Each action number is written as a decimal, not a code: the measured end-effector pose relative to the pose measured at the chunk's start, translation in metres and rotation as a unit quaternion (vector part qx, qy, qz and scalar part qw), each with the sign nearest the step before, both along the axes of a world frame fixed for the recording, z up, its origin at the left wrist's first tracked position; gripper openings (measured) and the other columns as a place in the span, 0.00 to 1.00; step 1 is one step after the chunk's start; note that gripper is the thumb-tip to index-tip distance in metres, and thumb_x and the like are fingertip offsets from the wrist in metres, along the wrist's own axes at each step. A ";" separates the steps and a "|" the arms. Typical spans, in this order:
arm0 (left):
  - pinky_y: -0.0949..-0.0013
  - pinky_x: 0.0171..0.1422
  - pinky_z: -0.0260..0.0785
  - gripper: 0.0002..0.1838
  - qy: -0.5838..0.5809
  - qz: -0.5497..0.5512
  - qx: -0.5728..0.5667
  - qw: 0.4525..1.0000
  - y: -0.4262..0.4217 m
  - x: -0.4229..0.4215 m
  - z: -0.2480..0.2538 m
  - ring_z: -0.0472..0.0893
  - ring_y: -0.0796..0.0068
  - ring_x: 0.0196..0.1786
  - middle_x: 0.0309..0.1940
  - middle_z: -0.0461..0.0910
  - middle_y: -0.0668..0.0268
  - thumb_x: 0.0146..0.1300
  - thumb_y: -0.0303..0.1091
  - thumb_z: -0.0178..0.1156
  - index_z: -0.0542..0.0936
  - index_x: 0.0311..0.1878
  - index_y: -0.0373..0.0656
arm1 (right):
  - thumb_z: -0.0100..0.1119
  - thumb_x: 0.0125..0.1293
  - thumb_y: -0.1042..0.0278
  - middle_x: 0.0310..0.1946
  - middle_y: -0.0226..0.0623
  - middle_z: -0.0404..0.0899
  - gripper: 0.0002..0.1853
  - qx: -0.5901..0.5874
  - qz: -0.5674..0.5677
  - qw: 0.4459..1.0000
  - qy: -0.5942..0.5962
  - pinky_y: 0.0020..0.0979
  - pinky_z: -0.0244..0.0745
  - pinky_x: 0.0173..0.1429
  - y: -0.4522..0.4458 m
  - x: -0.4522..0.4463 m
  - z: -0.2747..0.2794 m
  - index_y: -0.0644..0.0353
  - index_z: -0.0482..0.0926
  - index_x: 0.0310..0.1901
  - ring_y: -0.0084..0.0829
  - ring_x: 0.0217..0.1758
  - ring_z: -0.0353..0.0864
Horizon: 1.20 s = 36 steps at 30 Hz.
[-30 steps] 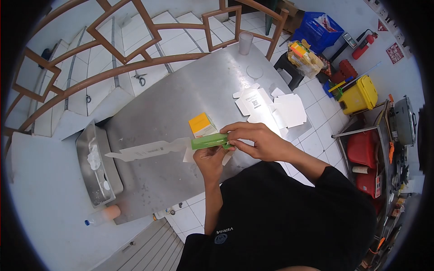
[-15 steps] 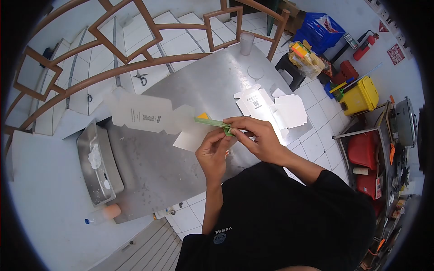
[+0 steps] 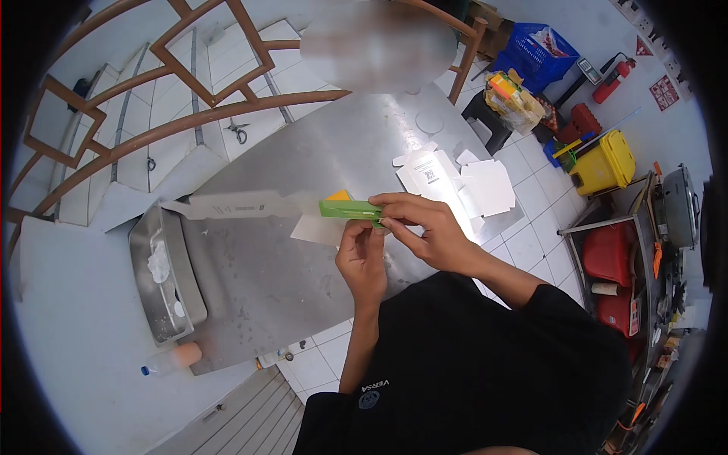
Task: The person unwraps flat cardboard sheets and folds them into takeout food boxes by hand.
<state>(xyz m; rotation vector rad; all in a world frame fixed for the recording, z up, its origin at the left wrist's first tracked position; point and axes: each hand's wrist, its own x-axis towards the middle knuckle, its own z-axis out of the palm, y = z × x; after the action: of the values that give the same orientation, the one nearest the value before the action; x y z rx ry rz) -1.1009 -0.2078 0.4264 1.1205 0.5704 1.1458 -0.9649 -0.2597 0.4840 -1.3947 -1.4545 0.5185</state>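
My right hand (image 3: 428, 231) pinches the near end of a cardboard box blank, with a green panel (image 3: 345, 208) facing up by the fingers. My left hand (image 3: 364, 262) grips the same end from below, thumb and fingertips pressed together. Leftward from the green part stretches a white printed panel (image 3: 243, 205), seen nearly edge-on and somewhat blurred. Beneath it, a white piece of card (image 3: 315, 230) and a yellow bit (image 3: 337, 195) show on the metal table (image 3: 250, 288). Further right on the table lie white unfolded cartons (image 3: 428, 178).
A metal tray (image 3: 199, 299) and a bottle (image 3: 173, 359) sit at the left. Brown railing (image 3: 227, 110) and steps run behind the table. A blurred oval (image 3: 375, 45) covers the top. At right stand a black stool (image 3: 485, 121) and a yellow bin (image 3: 604, 161).
The box blank has turned: its white panel now shows narrow and its green panel wider. My hands shifted slightly right. A blurred oval has appeared at the top, hiding the cup.
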 end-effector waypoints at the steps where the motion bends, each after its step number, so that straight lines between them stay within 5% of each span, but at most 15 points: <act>1: 0.70 0.61 0.71 0.08 0.001 0.009 -0.002 1.000 -0.001 0.002 -0.001 0.80 0.77 0.53 0.49 0.81 0.63 0.74 0.26 0.60 0.77 0.52 0.34 | 0.60 0.70 0.80 0.59 0.44 0.82 0.09 0.004 -0.005 1.000 -0.012 0.34 0.85 0.52 0.001 -0.001 0.000 0.69 0.82 0.50 0.35 0.48 0.88; 5: 0.70 0.61 0.72 0.06 -0.009 0.018 -0.014 1.000 -0.002 0.006 -0.002 0.79 0.77 0.52 0.49 0.79 0.64 0.75 0.24 0.58 0.77 0.51 0.34 | 0.60 0.70 0.79 0.59 0.43 0.82 0.10 0.009 -0.005 0.999 -0.053 0.34 0.85 0.53 0.005 0.000 -0.001 0.69 0.81 0.51 0.37 0.50 0.88; 12: 0.70 0.62 0.70 0.07 0.040 0.013 0.015 0.999 0.000 0.003 -0.012 0.79 0.74 0.55 0.50 0.79 0.62 0.76 0.26 0.57 0.76 0.51 0.33 | 0.61 0.70 0.77 0.61 0.45 0.80 0.11 -0.021 0.010 0.997 0.070 0.34 0.84 0.57 0.006 -0.001 -0.012 0.67 0.80 0.52 0.39 0.54 0.86; 20: 0.65 0.59 0.73 0.18 0.151 0.045 0.105 0.982 0.001 0.012 -0.010 0.80 0.67 0.54 0.53 0.79 0.53 0.80 0.37 0.52 0.72 0.59 0.29 | 0.60 0.74 0.65 0.63 0.46 0.78 0.17 -0.032 0.014 0.995 0.094 0.36 0.79 0.60 -0.002 0.005 -0.013 0.64 0.76 0.59 0.44 0.56 0.84; 30: 0.65 0.63 0.71 0.19 0.120 -0.089 0.096 0.984 -0.022 0.079 -0.006 0.78 0.66 0.59 0.57 0.78 0.53 0.81 0.41 0.50 0.72 0.59 0.31 | 0.57 0.75 0.68 0.67 0.48 0.75 0.18 0.054 -0.222 0.968 0.106 0.39 0.79 0.63 -0.039 0.021 -0.040 0.63 0.74 0.62 0.47 0.59 0.83; 36: 0.66 0.58 0.74 0.16 0.123 -0.171 0.115 0.971 -0.070 0.132 -0.004 0.79 0.65 0.54 0.52 0.77 0.53 0.80 0.37 0.51 0.70 0.56 0.30 | 0.56 0.76 0.67 0.67 0.45 0.76 0.14 0.074 -0.281 0.947 0.136 0.37 0.79 0.62 -0.108 0.064 -0.041 0.64 0.78 0.58 0.42 0.58 0.85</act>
<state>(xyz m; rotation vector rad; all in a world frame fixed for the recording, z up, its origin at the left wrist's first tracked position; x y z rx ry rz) -0.9692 -0.2773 0.4219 1.5094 0.4178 0.7912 -0.9014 -0.3675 0.4430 -1.4704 -0.8032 0.2149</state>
